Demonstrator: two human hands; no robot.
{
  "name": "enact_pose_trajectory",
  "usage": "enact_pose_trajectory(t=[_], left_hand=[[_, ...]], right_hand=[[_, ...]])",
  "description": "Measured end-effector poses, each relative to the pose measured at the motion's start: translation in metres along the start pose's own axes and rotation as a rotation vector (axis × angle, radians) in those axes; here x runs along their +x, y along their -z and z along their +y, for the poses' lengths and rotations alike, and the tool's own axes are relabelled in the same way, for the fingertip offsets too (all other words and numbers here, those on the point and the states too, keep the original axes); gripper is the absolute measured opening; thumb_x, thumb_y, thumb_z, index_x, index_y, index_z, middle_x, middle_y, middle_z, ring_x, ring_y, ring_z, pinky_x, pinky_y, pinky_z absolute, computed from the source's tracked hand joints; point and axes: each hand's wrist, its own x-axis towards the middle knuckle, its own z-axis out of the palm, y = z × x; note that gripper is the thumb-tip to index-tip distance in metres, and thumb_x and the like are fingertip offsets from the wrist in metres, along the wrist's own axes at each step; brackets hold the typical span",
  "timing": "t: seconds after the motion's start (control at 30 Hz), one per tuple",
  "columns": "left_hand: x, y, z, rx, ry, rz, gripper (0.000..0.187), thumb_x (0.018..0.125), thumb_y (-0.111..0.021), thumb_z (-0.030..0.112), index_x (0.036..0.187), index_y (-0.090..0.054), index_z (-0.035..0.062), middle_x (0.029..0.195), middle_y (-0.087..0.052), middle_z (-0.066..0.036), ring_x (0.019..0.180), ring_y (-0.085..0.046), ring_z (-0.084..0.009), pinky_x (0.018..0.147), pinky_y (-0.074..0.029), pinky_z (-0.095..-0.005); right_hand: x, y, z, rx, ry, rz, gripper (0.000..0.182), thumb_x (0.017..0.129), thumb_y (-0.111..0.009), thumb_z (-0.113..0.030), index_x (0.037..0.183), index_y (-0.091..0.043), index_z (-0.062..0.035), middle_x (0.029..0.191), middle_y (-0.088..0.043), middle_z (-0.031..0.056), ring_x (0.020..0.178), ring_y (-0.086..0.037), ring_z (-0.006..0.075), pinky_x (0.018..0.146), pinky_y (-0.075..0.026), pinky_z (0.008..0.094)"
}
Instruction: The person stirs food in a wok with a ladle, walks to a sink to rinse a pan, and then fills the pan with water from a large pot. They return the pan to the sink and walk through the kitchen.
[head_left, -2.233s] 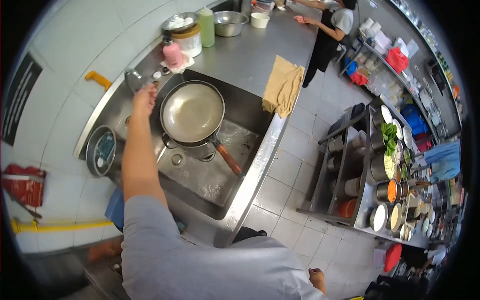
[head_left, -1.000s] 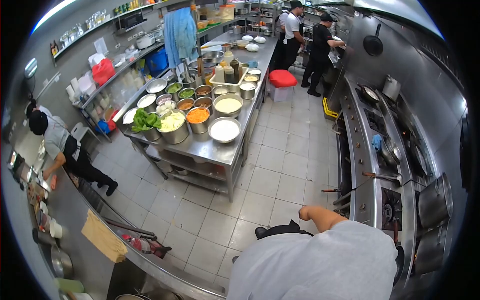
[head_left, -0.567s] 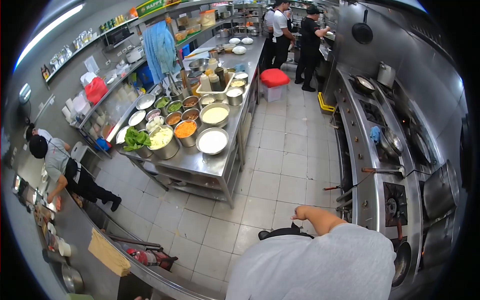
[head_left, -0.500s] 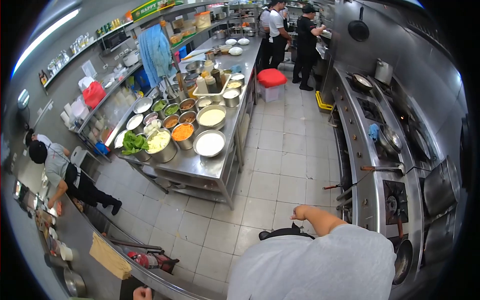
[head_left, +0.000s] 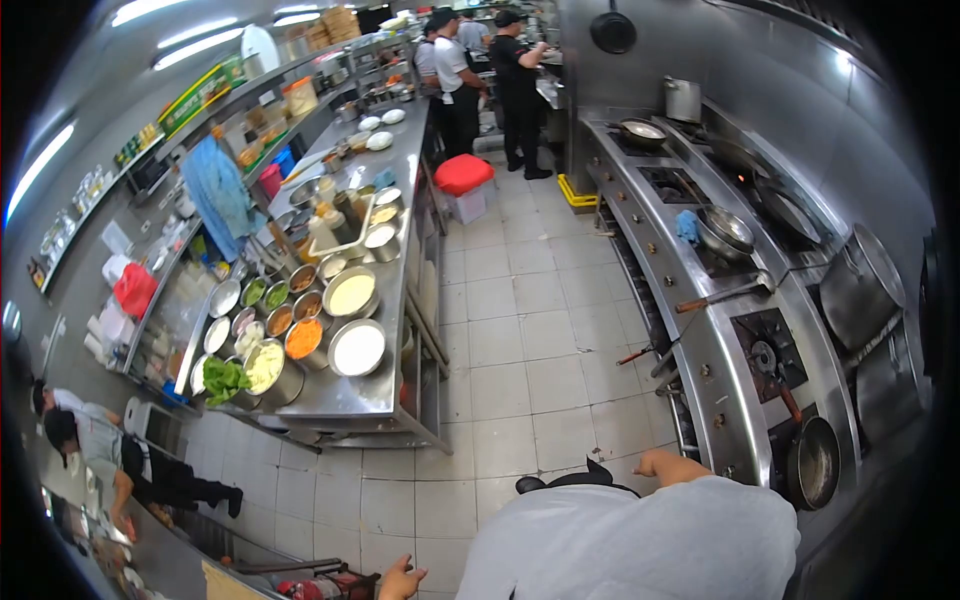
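Observation:
My left hand (head_left: pixel 402 578) shows at the bottom edge, low over the floor, with its fingers apart and nothing in them. Farther right, my right hand (head_left: pixel 660 465) hangs in front of my grey shirt (head_left: pixel 630 540), loosely bent and empty, near the stove front. Neither hand touches anything. On the steel prep table (head_left: pixel 385 400) stand metal containers, including one with white contents (head_left: pixel 358 348), one with shredded orange food (head_left: pixel 303 338) and one with leafy greens (head_left: pixel 225 378).
The stove line (head_left: pixel 700 350) runs along the right with pans, a ladle (head_left: pixel 725 292) and a wok (head_left: pixel 813 462). A red-topped bin (head_left: pixel 463 175) stands by the table. People in dark aprons (head_left: pixel 518 90) work at the back; another person (head_left: pixel 100 450) bends at the lower left.
The view has turned right, so the table and stoves appear farther left. My left hand has come more into view with its fingers spread; my right hand appears lower and farther right.

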Motion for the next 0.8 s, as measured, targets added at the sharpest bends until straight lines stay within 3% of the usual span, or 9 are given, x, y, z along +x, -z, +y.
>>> enact_pose_trajectory(t=[0.13, 0.2, 0.37, 0.5, 0.57, 0.63, 0.73, 0.8], left_hand=[[0.008, -0.004, 0.038, 0.191, -0.097, 0.034, 0.08, 0.082, -0.084, 0.031, 0.148, -0.051, 0.0018, 0.135, -0.064, -0.025, 0.117, -0.068, -0.0358, 0.096, -0.055, -0.0413], [0.025, -0.009, 0.046, 0.221, -0.159, 0.027, 0.076, 0.083, -0.082, 0.031, 0.146, -0.053, 0.0013, 0.133, -0.066, -0.026, 0.112, -0.07, -0.0367, 0.095, -0.056, -0.0416], [0.045, -0.021, 0.101, 0.342, -0.348, -0.145, 0.071, 0.085, -0.079, 0.029, 0.145, -0.055, 0.001, 0.13, -0.067, -0.025, 0.109, -0.072, -0.0357, 0.093, -0.057, -0.0412], [0.042, -0.021, 0.148, 0.317, -0.344, -0.164, 0.076, 0.082, -0.081, 0.035, 0.146, -0.055, 0.0026, 0.134, -0.065, -0.025, 0.112, -0.07, -0.035, 0.099, -0.053, -0.0398], [0.049, -0.019, 0.152, 0.309, -0.346, -0.142, 0.075, 0.083, -0.081, 0.035, 0.145, -0.055, 0.0026, 0.133, -0.066, -0.025, 0.113, -0.07, -0.0355, 0.099, -0.053, -0.0397], [0.051, -0.014, 0.15, 0.305, -0.351, -0.121, 0.075, 0.083, -0.081, 0.035, 0.145, -0.055, 0.0027, 0.132, -0.066, -0.025, 0.114, -0.069, -0.0359, 0.1, -0.053, -0.0396], [0.048, -0.007, 0.145, 0.275, -0.347, -0.057, 0.072, 0.082, -0.081, 0.035, 0.142, -0.058, 0.0032, 0.125, -0.07, -0.024, 0.108, -0.07, -0.0355, 0.097, -0.054, -0.0401], [0.043, 0.0, 0.141, 0.4, -0.253, -0.143, 0.065, 0.083, -0.079, 0.033, 0.138, -0.062, 0.0036, 0.113, -0.073, -0.023, 0.099, -0.071, -0.0333, 0.092, -0.055, -0.0415]], right_hand=[[-0.016, -0.042, 0.022, 0.128, -0.121, -0.079, 0.07, 0.094, -0.057, -0.068, 0.128, -0.071, -0.0088, 0.143, -0.06, 0.0184, 0.133, -0.055, 0.0398, 0.112, -0.043, 0.049], [0.053, -0.116, 0.058, 0.116, -0.027, -0.058, 0.073, 0.099, -0.046, -0.068, 0.122, -0.073, -0.0047, 0.135, -0.065, 0.0209, 0.127, -0.059, 0.0418, 0.108, -0.045, 0.0509], [-0.026, -0.077, 0.006, 0.279, -0.049, 0.177, 0.064, 0.098, -0.051, -0.062, 0.112, -0.077, -0.0053, 0.116, -0.072, 0.023, 0.111, -0.067, 0.0421, 0.097, -0.05, 0.0521], [-0.061, -0.063, -0.008, 0.328, -0.041, 0.144, 0.059, 0.096, -0.055, -0.06, 0.11, -0.076, -0.0059, 0.114, -0.073, 0.0221, 0.106, -0.068, 0.0419, 0.093, -0.052, 0.052], [-0.048, -0.1, 0.003, 0.294, -0.004, 0.137, 0.058, 0.096, -0.056, -0.059, 0.108, -0.075, -0.0056, 0.112, -0.073, 0.0207, 0.106, -0.068, 0.0413, 0.091, -0.053, 0.0519], [-0.067, -0.102, 0.003, 0.308, -0.102, 0.008, 0.062, 0.098, -0.052, -0.061, 0.116, -0.075, -0.0066, 0.121, -0.071, 0.0209, 0.114, -0.066, 0.0414, 0.097, -0.051, 0.0509], [-0.053, -0.142, 0.022, 0.198, -0.082, -0.046, 0.065, 0.101, -0.045, -0.063, 0.126, -0.072, -0.0091, 0.133, -0.066, 0.0202, 0.125, -0.06, 0.0409, 0.106, -0.047, 0.0485], [-0.052, -0.141, 0.024, 0.17, -0.09, -0.104, 0.067, 0.101, -0.042, -0.064, 0.13, -0.07, -0.0095, 0.138, -0.063, 0.0194, 0.129, -0.058, 0.0404, 0.109, -0.045, 0.0477]])
